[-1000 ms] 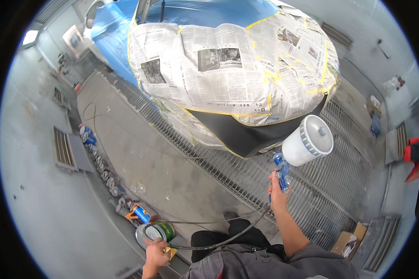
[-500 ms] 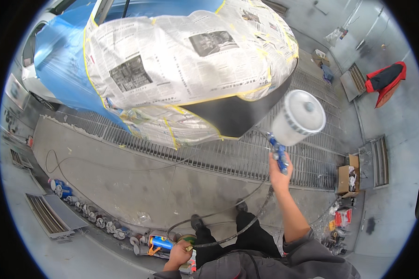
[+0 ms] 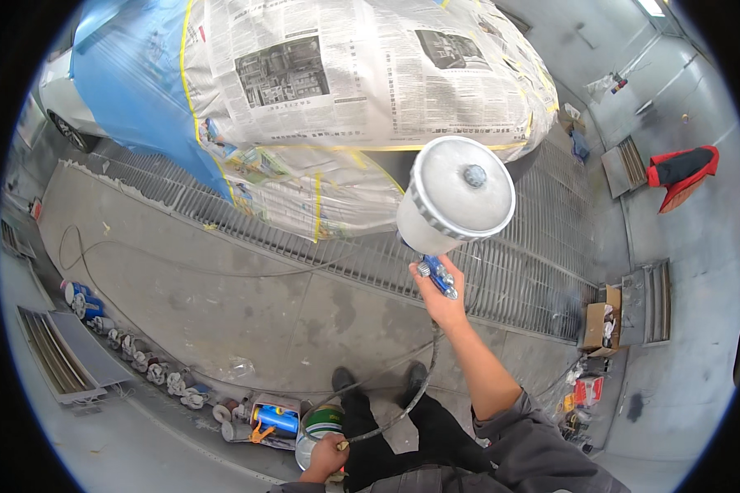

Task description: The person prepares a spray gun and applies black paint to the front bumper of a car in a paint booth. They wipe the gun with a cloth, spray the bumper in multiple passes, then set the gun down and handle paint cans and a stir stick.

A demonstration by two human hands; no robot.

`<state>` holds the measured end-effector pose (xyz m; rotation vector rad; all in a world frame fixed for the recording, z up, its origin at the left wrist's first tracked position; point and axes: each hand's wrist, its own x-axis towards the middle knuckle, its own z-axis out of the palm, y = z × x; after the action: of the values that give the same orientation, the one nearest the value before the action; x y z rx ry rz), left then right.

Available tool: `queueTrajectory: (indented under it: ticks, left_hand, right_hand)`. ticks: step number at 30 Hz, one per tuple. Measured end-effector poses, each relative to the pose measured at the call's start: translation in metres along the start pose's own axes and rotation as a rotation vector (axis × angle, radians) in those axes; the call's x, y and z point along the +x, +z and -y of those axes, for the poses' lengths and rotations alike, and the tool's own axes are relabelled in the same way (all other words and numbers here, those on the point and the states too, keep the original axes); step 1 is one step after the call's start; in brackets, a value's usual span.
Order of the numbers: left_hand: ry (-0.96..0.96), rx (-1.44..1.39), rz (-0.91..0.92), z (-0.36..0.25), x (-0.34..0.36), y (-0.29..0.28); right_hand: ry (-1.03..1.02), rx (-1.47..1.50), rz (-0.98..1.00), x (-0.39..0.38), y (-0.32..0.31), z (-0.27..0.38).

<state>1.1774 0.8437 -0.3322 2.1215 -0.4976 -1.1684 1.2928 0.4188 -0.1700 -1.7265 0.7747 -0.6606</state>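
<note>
A spray gun [image 3: 440, 278] with a blue body and a large pale cup [image 3: 452, 201] on top is gripped in my right hand [image 3: 444, 306]. The cup stands in front of a car's masked end and hides much of its dark bare panel [image 3: 390, 164]. Newspaper [image 3: 362, 90] edged with yellow tape covers the bodywork around that panel. A dark air hose [image 3: 407, 417] hangs below the gun and loops across my legs. My left hand [image 3: 327, 457], low by my left leg, is closed around the hose; its fingers are partly hidden.
Floor grating [image 3: 518, 271] runs beneath the car, and blue plastic film [image 3: 131, 90] covers its side. More hose [image 3: 189, 264] trails over the floor at left. Several spray guns [image 3: 156, 374] line the left wall near a green-topped can [image 3: 324, 419]. A cardboard box [image 3: 602, 320] stands at right.
My right hand has swung left with the spray gun, and the cup now covers more of the dark panel. The car sits higher in view. My left hand still holds the hose.
</note>
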Motion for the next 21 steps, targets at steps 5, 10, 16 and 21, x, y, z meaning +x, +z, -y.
queueTrajectory:
  ticks: [5,10,16,21]
  left_hand:
    - [0.044,0.058,-0.001,0.015,0.024,0.023]
    - [0.015,0.066,-0.007,0.022,0.036,0.052]
    - [0.06,0.129,0.029,0.011,0.058,0.068]
    - [0.037,0.181,0.003,0.003,0.079,0.086]
  right_hand:
    - [0.076,0.081,-0.114,-0.004,-0.015,-0.065]
    - [0.114,0.175,-0.289,-0.017,-0.063,-0.094]
    - [0.103,0.231,-0.455,-0.028,-0.14,-0.138]
    - [0.095,0.18,-0.616,-0.031,-0.171,-0.167]
